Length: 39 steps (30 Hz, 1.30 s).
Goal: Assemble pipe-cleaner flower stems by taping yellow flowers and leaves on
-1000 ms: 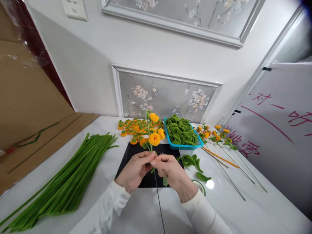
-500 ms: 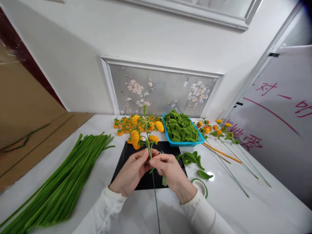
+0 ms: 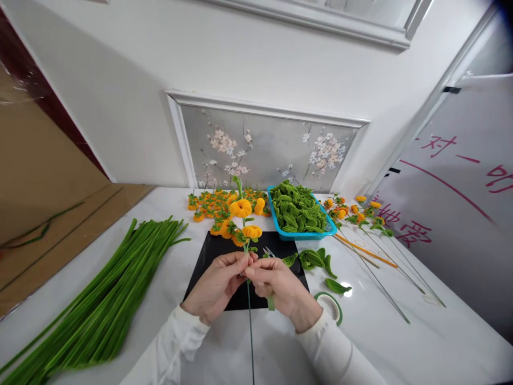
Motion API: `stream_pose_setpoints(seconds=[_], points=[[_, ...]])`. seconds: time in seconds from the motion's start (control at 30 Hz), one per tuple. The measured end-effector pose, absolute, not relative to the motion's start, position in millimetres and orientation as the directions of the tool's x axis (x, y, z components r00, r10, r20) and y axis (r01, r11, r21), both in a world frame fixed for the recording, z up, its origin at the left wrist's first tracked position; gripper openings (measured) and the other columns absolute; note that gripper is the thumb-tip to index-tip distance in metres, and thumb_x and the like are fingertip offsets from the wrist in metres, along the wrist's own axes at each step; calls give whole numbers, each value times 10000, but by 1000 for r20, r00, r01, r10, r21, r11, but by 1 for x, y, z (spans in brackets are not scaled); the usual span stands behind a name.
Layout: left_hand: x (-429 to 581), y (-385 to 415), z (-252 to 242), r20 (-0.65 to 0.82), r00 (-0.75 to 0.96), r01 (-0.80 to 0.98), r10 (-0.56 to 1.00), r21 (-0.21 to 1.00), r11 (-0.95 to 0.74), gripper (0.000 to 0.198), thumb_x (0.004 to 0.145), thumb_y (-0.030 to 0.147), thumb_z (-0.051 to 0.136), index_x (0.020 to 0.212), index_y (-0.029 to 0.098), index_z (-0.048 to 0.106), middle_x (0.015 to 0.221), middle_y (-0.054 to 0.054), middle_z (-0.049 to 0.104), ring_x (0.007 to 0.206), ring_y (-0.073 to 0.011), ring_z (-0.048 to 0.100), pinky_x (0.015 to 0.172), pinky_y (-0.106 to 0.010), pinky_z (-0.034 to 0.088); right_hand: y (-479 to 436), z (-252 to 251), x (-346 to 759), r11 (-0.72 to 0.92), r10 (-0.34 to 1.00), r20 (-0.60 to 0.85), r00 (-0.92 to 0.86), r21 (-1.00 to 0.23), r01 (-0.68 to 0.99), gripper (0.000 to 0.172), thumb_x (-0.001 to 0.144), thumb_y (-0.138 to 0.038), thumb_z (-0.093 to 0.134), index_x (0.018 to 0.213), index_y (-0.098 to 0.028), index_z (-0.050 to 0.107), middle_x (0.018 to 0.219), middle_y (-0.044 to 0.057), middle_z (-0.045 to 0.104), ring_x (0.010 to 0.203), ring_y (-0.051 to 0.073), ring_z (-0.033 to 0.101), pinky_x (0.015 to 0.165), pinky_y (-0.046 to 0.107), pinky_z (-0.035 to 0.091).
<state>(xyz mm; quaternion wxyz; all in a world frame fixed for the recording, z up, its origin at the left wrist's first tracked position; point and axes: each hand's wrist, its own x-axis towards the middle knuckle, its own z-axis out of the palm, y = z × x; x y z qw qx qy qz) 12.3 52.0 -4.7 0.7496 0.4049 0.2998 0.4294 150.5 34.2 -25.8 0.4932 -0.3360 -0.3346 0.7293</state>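
Observation:
My left hand [image 3: 220, 282] is closed, thumb and fingers pinching the stem of an orange pipe-cleaner flower spray [image 3: 241, 208]. Several round orange blooms and small green leaves stand above the fingertips, and a thin green wire stem [image 3: 250, 331] runs down below them. My right hand [image 3: 282, 286] pinches at the same spot on the stem, its fingertips touching the left ones. From under its fingers hangs a short strip of green floral tape [image 3: 271, 302]. Behind the hands lies a black mat [image 3: 204, 262], with scissors [image 3: 268, 251] partly hidden by the right hand.
A bundle of green pipe cleaners [image 3: 108, 299] lies left. At the back are many orange flower heads [image 3: 208, 206] and a blue basket [image 3: 298, 235] of green leaves. To the right are loose leaves [image 3: 336, 286], a tape roll [image 3: 340, 310] and finished flower sprays [image 3: 360, 216].
The flower spray has turned in my fingers, so a bloom now faces me. It sits slightly lower, with the blooms closer to my fingertips. The scissors show more.

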Motion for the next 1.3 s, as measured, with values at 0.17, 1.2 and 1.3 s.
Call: stream_pose_setpoints(seconds=[0.17, 1.2, 1.3], points=[[13, 51, -3, -100, 453, -384, 886, 875, 296, 155, 754, 237, 708, 634, 139, 703, 824, -47, 654, 728, -122, 554, 683, -214, 454, 35, -31, 151, -297, 936, -128, -328, -786, -542, 226, 582, -295, 816, 584, -145, 647, 372, -103, 339, 372, 23, 171, 416, 242, 82], [15, 48, -4, -97, 392, -436, 915, 856, 278, 90, 756, 229, 716, 708, 153, 715, 943, -47, 683, 867, -145, 588, 786, -246, 481, 27, -19, 144, -76, 997, -61, -50, -914, -399, 228, 648, -327, 730, 568, -155, 604, 444, -86, 354, 435, 52, 196, 441, 244, 125], [16, 47, -5, -113, 352, -402, 929, 878, 260, 82, 739, 223, 731, 697, 156, 709, 949, -52, 687, 884, -155, 590, 795, -254, 483, 26, -17, 142, 38, 999, 30, 36, -959, -281, 174, 671, -268, 690, 561, -154, 618, 502, -56, 441, 495, 74, 294, 485, 238, 232]])
